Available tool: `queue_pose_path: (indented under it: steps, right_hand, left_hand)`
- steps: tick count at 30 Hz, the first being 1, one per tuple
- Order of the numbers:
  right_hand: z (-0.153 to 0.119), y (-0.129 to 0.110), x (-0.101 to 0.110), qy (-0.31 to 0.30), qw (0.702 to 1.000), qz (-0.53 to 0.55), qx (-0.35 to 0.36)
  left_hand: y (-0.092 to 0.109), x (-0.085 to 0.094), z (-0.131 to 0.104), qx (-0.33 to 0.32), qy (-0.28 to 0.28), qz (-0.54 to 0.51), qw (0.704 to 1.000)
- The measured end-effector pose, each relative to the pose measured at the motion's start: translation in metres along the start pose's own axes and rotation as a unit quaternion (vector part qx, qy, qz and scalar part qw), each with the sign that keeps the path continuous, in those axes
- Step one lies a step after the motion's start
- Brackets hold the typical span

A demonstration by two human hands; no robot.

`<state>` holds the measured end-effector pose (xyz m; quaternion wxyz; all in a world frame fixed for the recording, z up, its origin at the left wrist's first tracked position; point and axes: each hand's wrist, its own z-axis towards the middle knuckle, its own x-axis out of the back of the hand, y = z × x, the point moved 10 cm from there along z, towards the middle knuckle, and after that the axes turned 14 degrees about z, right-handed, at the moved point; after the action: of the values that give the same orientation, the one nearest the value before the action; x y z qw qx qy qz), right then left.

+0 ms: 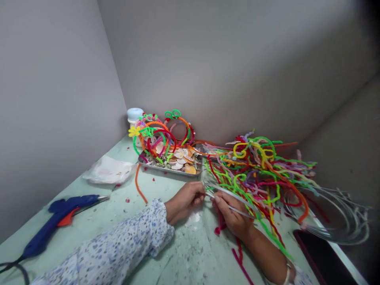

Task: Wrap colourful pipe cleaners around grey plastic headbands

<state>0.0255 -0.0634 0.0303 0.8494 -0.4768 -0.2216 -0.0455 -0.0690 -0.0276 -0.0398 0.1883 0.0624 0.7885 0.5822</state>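
Note:
My right hand (pixel 233 213) is closed around a thin, whitish curved headband (pixel 234 194), whose two sides run back over the palm toward the wrist. Close to its left, my left hand (pixel 187 200) is closed in a pinch by the headband's end. What lies between those left fingertips is too small to make out; a bit of dark red shows there. Behind and beside my right hand spreads a tangled heap of colourful pipe cleaners (pixel 261 174). A dark pink pipe cleaner (pixel 219 227) hangs below the right fingers.
A metal tray (pixel 169 171) of shells stands at the back, with pipe-cleaner-wrapped headbands (pixel 157 130) on it. Behind is a jar with a blue lid (pixel 135 114). Left lie a plastic bag (pixel 108 170) and blue glue gun (pixel 44 227). Right are clear headbands (pixel 353 221) and a phone (pixel 323 257).

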Motion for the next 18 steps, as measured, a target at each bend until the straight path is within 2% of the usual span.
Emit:
queue_pose_path:
  steps: [7,15,18]
  right_hand:
    - [-0.002,0.005,-0.001,-0.008,1.000,0.002,-0.004]
    - [0.002,0.010,0.005,0.034,0.999,-0.028,-0.007]
    - [0.000,0.018,0.010,0.061,0.997,-0.013,-0.037]
  left_hand:
    - [0.001,-0.001,0.000,-0.001,-0.003,0.006,1.000]
    - [-0.003,0.004,0.001,0.004,0.017,-0.038,0.999]
    - [-0.004,0.004,0.001,0.006,0.021,-0.040,0.999]
